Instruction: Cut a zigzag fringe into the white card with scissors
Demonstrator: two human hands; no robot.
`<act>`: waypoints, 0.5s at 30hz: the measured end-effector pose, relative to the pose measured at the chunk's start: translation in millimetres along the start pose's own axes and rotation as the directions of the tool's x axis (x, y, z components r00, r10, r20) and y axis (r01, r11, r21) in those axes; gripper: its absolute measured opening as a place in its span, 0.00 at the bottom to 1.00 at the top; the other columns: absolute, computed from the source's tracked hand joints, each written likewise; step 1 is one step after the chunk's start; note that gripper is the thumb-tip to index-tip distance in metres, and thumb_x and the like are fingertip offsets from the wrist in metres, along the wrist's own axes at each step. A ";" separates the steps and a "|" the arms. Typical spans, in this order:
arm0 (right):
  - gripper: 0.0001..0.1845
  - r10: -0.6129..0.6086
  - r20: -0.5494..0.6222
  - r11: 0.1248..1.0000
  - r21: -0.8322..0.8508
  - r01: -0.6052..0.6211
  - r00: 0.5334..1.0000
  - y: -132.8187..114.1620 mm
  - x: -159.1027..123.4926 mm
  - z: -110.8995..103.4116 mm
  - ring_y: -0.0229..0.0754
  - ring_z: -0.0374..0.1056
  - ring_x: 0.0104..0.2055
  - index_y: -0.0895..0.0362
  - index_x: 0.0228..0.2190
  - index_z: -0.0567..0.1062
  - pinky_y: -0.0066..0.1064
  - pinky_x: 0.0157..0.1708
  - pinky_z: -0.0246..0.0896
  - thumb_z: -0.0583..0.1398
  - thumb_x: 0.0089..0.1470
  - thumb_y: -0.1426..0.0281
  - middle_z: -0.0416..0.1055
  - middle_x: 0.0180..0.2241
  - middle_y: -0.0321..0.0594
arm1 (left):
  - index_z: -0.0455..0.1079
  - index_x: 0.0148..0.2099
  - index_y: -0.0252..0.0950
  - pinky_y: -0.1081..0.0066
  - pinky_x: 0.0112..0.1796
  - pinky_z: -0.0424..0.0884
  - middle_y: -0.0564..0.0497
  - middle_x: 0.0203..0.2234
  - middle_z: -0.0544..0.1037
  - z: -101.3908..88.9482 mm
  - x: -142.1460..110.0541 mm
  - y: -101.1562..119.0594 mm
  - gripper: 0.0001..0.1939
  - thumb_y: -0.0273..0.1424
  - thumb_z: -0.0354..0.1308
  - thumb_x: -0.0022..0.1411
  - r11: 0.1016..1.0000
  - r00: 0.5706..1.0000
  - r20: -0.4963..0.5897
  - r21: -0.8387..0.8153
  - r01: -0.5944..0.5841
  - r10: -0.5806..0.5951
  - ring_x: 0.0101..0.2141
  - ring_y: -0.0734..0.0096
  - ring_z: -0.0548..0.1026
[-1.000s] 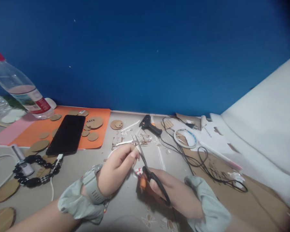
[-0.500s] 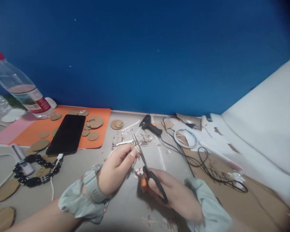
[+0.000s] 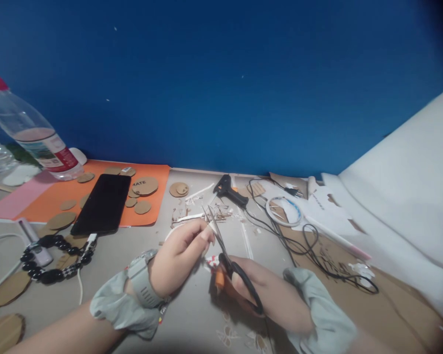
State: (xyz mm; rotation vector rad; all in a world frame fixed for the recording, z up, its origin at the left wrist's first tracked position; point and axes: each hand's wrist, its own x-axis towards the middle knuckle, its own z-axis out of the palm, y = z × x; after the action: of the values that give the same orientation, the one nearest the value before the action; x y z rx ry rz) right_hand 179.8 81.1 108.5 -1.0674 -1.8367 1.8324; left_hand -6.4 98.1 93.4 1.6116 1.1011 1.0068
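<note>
My right hand (image 3: 266,292) grips black-and-orange scissors (image 3: 229,263), their blades pointing up and away and slightly parted. My left hand (image 3: 179,255), with a grey watch (image 3: 140,280) on the wrist, pinches a small white piece (image 3: 209,227) against the blades. Both hands hover just above the grey table (image 3: 192,314), close together at the bottom centre. Small cut-out shapes (image 3: 239,339) lie on the table under the hands.
A black phone (image 3: 103,204) and cardboard discs (image 3: 143,187) lie on an orange sheet (image 3: 47,206) at left, beside a tilted plastic bottle (image 3: 33,135). A black bead bracelet (image 3: 55,258), a glue gun (image 3: 229,189), black cables (image 3: 302,241), a tape ring (image 3: 282,211) and white sheets (image 3: 402,196) surround the hands.
The scissor blades closed slightly half a second ago and have parted again. Both hands stay in nearly the same place.
</note>
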 end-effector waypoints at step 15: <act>0.25 -0.003 -0.024 1.000 0.022 0.004 1.000 -7.9 1.9 -0.5 0.36 0.50 0.24 0.57 0.29 0.66 0.30 0.27 0.51 0.51 0.55 0.47 0.56 0.24 0.32 | 0.62 0.30 0.37 0.73 0.29 0.60 0.57 0.21 0.62 1.2 0.4 -0.4 0.13 0.33 0.43 0.66 0.999 1.000 -0.010 0.044 -0.002 0.003 0.25 0.74 0.62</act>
State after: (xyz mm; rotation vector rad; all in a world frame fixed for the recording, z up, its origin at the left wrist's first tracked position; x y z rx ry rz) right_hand 176.7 83.7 115.6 -1.0734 -1.8000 1.8253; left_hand -5.2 98.2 92.8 1.6455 1.1354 0.9988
